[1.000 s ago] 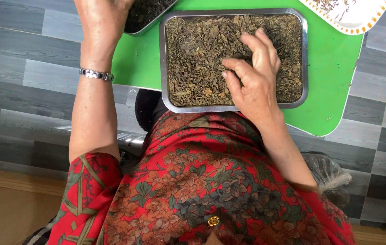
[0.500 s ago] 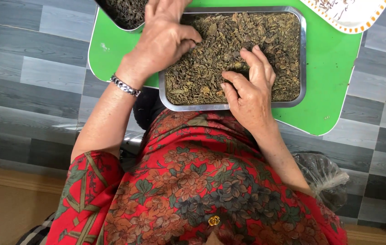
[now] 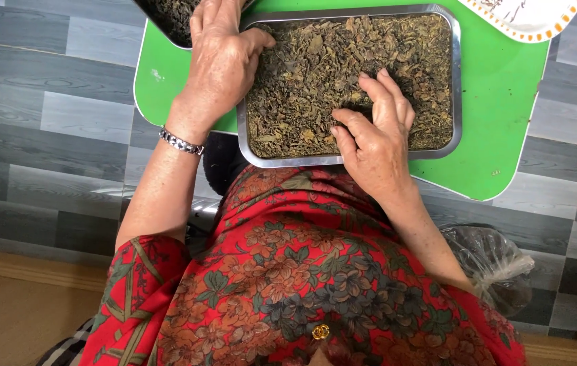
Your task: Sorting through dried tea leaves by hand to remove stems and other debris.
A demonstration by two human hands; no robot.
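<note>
The right hand [image 3: 373, 146] lies flat, fingers [image 3: 383, 95] spread, on the dried tea leaves [image 3: 329, 61] in the rectangular steel tray [image 3: 456, 81], gripping nothing I can make out. The left hand [image 3: 224, 61] rests loosely curled over the tray's left rim, fingertips in the leaves; whether it pinches any I cannot tell. The sorting looks well short of done: leaves cover the whole tray. A second, darker tray [image 3: 166, 20] sits beside it on the green table [image 3: 505, 115]. A white plate with an orange-dotted edge [image 3: 532, 20] occupies the far right corner, and 1 clear plastic bag [image 3: 492, 264] lies on the floor.

Dried leaves [image 3: 315, 74] spread in steel tray [image 3: 456, 88]
</note>
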